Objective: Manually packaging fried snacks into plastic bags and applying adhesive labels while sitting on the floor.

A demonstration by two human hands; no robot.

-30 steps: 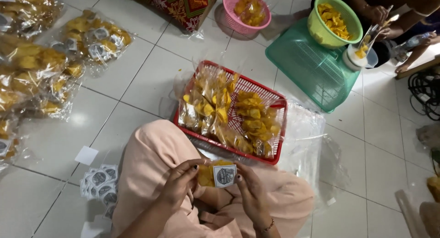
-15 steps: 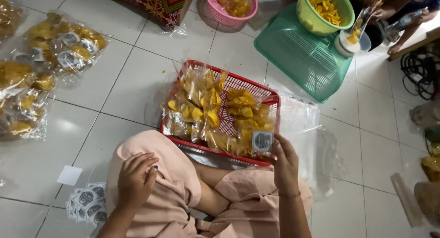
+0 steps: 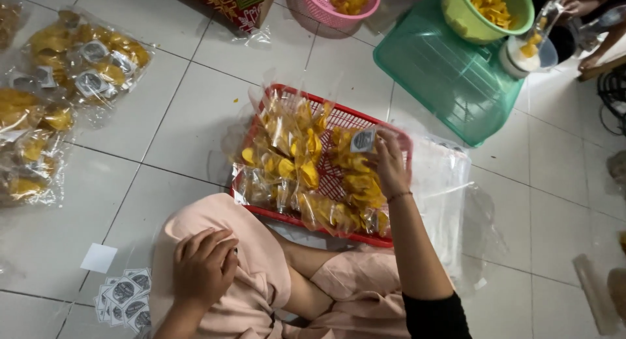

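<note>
Your right hand (image 3: 390, 166) is reaching forward, arm extended, pinching a labelled chip packet (image 3: 362, 141) over the red basket (image 3: 326, 120); your left hand (image 3: 203, 267) is resting loosely curled, empty, on your knee (image 3: 195, 225)

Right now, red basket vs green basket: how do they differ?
The red basket sits upright, filled with clear packets of yellow chips; the green basket lies upside down, its base serving as a stand for a green bowl. The red one lies right in front of the person, with the right hand over it; the green one lies farther off. Both are plastic mesh, on the tiled floor.
</note>
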